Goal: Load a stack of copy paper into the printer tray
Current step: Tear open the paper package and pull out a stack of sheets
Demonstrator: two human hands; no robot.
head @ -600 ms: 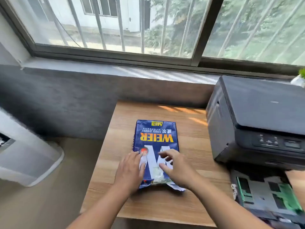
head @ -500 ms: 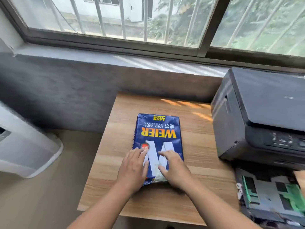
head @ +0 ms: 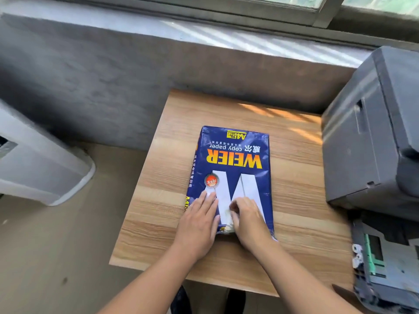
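Observation:
A blue pack of copy paper lies flat on the wooden table, its torn near end toward me. My left hand rests flat on the pack's near left corner, fingers together. My right hand is on the near end beside it, fingers curled at the torn wrapper. The dark grey printer stands at the table's right. Its pulled-out paper tray with green guides sticks out at the lower right.
A grey wall and window sill run behind the table. A white appliance stands on the floor to the left. The table's left and near edges drop to the floor.
The view has tilted down and closer. My right hand's fingers have curled in at the pack's torn end. My left hand stays pressed on the pack.

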